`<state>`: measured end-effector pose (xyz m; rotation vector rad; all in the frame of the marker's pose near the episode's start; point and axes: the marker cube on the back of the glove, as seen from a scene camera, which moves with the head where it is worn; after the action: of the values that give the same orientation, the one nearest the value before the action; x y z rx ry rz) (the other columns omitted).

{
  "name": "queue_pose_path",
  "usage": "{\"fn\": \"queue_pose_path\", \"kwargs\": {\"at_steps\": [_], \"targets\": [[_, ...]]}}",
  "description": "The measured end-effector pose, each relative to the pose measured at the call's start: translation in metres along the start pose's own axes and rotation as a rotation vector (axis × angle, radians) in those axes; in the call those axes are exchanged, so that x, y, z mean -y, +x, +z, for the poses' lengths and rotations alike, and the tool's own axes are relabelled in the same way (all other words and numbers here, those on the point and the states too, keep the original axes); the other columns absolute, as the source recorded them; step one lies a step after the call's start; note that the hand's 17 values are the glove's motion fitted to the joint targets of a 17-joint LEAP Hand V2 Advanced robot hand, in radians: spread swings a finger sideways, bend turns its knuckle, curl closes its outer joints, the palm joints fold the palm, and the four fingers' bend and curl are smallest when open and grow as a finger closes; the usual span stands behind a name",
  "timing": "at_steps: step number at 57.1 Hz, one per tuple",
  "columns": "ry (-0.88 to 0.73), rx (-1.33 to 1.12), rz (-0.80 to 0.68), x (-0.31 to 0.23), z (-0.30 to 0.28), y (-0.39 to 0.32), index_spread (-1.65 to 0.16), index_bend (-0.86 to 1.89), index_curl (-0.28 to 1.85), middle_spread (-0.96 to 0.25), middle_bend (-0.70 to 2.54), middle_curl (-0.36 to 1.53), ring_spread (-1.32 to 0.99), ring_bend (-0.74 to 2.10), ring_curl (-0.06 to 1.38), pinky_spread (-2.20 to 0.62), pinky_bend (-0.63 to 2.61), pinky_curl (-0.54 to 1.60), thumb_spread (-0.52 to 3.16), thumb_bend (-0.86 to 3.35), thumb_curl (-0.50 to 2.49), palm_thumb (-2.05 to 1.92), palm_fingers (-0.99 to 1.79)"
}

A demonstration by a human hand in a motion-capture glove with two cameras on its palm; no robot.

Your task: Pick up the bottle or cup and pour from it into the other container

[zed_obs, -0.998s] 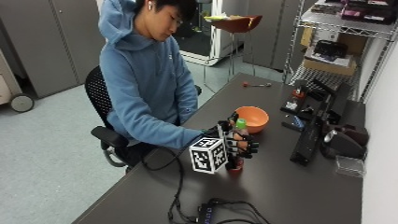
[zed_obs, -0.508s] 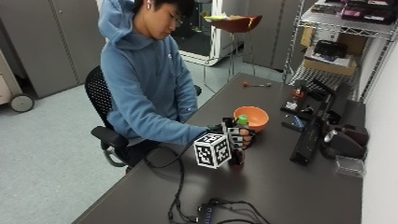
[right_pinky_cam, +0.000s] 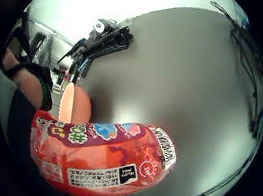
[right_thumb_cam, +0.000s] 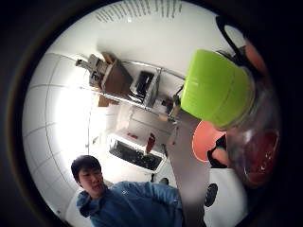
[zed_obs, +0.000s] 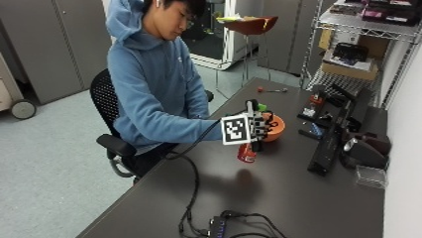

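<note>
Setting: dark table [zed_obs: 284,198] with a seated person in a blue hoodie [zed_obs: 155,94] at its near edge, wire shelving [zed_obs: 369,44] behind.

Right hand: gloved hand [zed_obs: 260,126] raised over the table beside the bowl, fingers curled round the bottle's upper part.

Bottle: clear bottle [zed_obs: 248,148] with a red printed label and a green cap [right_thumb_cam: 215,90]. Held clear of the table, tilted so the cap end leans toward the bowl and the base hangs lower on the person's side. Its shadow falls on the table below it. In the little-finger palm view the labelled body [right_pinky_cam: 103,158] fills the space nearest the palm; in the thumb palm view red contents show through the clear wall next to the cap.

Cap: still on the neck, close to the bowl's rim.

Bowl: orange bowl [zed_obs: 276,128] standing on the table, partly hidden by the hand in the outside view; seen beyond the bottle in both palm views [right_pinky_cam: 74,105].

Left hand: not visible; cannot tell its state.

Other items: black devices [zed_obs: 330,144] along the far side of the table; a clear small box [zed_obs: 370,176] near the table's edge; a cable [zed_obs: 191,188] running to a black hub [zed_obs: 227,227] at the near end; a small red-tipped tool [zed_obs: 270,89] at the far end.
</note>
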<state>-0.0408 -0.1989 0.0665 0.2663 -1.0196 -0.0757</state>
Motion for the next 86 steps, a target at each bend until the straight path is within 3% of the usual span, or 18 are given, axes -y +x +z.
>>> {"fn": "queue_pose_path", "kwargs": {"at_steps": [26,43,59,64,67,70,75,86], "targets": [[-0.501,-0.529,0.018,0.031,0.017,-0.066,-0.12,0.14,0.37,-0.06,0.32,0.53,-0.17,0.55,0.49,-0.10,0.35,0.39,0.11,-0.04,0.69,1.11,1.13],[-0.715,-0.866,0.035,0.044,0.047,-0.087,-0.12,0.14,0.38,-0.06,0.32,0.54,-0.17,0.54,0.50,-0.11,0.36,0.40,0.09,-0.04,0.71,1.10,1.13],[-0.850,-1.299,0.067,0.052,0.069,-0.096,-0.12,0.14,0.39,-0.06,0.31,0.55,-0.17,0.55,0.50,-0.11,0.36,0.40,0.10,-0.04,0.72,1.09,1.13],[-0.790,-1.369,0.200,0.057,0.089,-0.101,-0.13,0.14,0.39,-0.06,0.31,0.55,-0.17,0.55,0.50,-0.12,0.36,0.39,0.10,-0.04,0.72,1.09,1.13],[-0.849,-1.392,0.140,0.055,0.089,-0.102,-0.13,0.14,0.39,-0.07,0.30,0.55,-0.17,0.54,0.50,-0.12,0.36,0.39,0.10,-0.04,0.72,1.09,1.13],[-0.830,-1.365,0.172,0.056,0.100,-0.105,-0.13,0.14,0.39,-0.07,0.30,0.55,-0.17,0.54,0.50,-0.12,0.36,0.39,0.10,-0.04,0.72,1.09,1.13],[-0.956,-1.454,0.036,0.050,0.095,-0.104,-0.13,0.14,0.39,-0.07,0.30,0.55,-0.18,0.54,0.50,-0.12,0.36,0.39,0.10,-0.04,0.72,1.08,1.13],[-0.949,-1.530,0.046,0.051,0.109,-0.105,-0.13,0.14,0.39,-0.07,0.30,0.55,-0.18,0.54,0.50,-0.13,0.37,0.40,0.11,-0.04,0.72,1.08,1.13]]}}
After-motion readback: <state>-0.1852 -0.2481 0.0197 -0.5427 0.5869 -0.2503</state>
